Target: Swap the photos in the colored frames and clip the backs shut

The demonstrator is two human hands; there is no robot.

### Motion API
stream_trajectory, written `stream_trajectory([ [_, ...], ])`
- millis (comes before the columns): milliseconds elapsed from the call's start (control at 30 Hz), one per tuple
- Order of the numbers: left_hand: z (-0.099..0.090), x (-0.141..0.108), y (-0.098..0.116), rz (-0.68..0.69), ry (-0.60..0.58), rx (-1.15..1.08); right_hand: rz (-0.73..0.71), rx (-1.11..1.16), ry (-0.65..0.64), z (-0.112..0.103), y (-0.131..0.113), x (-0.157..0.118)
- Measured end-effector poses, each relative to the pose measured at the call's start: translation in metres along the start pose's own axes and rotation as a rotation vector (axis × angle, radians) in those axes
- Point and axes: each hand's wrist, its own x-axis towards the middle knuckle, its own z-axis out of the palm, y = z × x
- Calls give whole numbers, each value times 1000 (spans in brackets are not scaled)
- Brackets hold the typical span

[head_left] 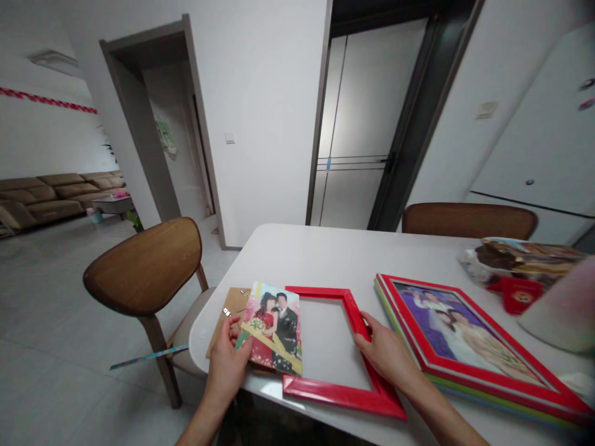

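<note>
My left hand is closed on the left edge of a photo of a couple, thumb on its front. The photo is tilted over a brown backing board with metal clips, and it covers the left side of a red picture frame. That frame lies on the table, and the white tabletop shows through its opening. My right hand grips the frame's right side, thumb on top. To the right lies a stack of larger frames, the top one a red frame around a wedding picture.
The white table has rounded corners. Wrapped packages, a red packet and a pale rounded object stand at its right. A wooden chair is at the left, another chair at the far side. A patterned strip sticks out beside the left chair.
</note>
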Motion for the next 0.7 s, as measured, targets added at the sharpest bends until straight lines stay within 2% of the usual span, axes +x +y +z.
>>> stream_trajectory([
  [200,-2,-4,-4,52,-55,235,-51,-178,-9,4,-1,-4],
  [400,-4,-5,-3,147,-113,395,-65,-204,-8,6,2,-6],
  [500,-5,-6,-3,163,-118,432,-115,-198,49,5,1,-7],
  [600,-5,-7,-1,200,-116,475,-190,-79,150,5,-10,-9],
  [633,-4,-7,0,220,-118,485,-197,15,147,7,-16,-10],
  [700,-2,-8,2,264,-124,493,-166,256,62,12,-31,-12],
])
